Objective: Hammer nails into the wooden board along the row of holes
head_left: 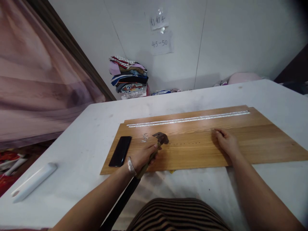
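My left hand (145,156), with a silver bracelet at the wrist, is wrapped round the handle of a claw hammer (161,138) just below its head. The hammer's head is over the wooden board (262,138), and its long dark grip runs back along my forearm. To the left of the head lies a small heap of nails (144,138). A row of small dark dots (184,143) runs across the board between my hands. My right hand (225,141) rests on the board past the row's right end, fingers curled and pinched; I cannot make out anything in them.
A black phone (120,151) lies on the board's left end. Two strips with ruler-like marks (187,120) run along its far side. On the white table (79,141) a white plastic object (35,183) lies at left. Folded clothes (130,77) are stacked behind, by the wall.
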{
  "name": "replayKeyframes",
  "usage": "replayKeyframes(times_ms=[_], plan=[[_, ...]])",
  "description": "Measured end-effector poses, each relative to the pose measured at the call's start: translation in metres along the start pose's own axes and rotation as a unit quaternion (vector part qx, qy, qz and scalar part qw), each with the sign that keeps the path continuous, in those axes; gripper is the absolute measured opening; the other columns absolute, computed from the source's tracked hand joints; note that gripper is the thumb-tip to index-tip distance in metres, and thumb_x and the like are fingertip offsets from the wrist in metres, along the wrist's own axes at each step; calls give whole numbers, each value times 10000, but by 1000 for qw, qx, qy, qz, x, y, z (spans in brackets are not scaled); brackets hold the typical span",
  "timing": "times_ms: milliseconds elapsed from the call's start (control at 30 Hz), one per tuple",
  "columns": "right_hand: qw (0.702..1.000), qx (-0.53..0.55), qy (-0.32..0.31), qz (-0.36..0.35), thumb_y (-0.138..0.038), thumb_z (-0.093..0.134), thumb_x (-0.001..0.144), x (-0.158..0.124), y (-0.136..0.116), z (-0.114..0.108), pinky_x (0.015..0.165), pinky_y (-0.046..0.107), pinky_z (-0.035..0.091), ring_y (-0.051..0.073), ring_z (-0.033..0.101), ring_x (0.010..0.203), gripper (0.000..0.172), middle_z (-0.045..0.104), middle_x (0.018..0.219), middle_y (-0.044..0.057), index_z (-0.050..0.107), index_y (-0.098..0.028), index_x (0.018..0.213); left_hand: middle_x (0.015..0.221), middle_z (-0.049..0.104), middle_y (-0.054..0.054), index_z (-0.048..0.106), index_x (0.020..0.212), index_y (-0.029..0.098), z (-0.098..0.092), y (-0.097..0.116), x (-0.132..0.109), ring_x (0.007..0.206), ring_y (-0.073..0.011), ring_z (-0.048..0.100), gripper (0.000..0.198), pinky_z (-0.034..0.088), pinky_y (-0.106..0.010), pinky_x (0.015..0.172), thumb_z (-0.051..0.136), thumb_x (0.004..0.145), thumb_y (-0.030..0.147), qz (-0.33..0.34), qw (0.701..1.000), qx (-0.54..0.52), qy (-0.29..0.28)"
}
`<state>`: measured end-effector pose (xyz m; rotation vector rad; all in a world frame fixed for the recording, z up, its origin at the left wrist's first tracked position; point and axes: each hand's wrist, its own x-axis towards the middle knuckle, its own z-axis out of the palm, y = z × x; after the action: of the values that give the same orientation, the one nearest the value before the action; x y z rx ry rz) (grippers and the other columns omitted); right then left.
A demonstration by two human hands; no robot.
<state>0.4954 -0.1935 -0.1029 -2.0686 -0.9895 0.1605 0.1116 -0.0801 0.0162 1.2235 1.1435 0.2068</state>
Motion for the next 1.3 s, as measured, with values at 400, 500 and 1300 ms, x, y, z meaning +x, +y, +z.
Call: replayKeyframes(times_ms=[400,500,1300], plan=[[1000,10,-4,6,-460,492,851,-1,-4,-1,867,418,544,295,704,974,406,774,1044,104,759,-216,1037,657,542,28,623,997,132,0,0,0,421,-60,430,494,273,-202,384,577,844,600,-4,1000,-9,-3],[1000,12,-1,9,-454,508,845,-1,-3,-1,842,406,552,288,709,947,386,780,1016,92,761,-231,1032,655,547,27,623,993,131,1,-1,1,420,-61,437,491,275,-197,379,568,847,597,-2,1000,4,2],[1000,1,10,1,-451,502,843,-1,0,1,807,384,545,274,710,898,394,783,974,90,767,-224,1026,644,541,28,629,995,132,1,1,0,411,-61,438,421,275,-197,379,510,910,526,-8,1000,7,0]])
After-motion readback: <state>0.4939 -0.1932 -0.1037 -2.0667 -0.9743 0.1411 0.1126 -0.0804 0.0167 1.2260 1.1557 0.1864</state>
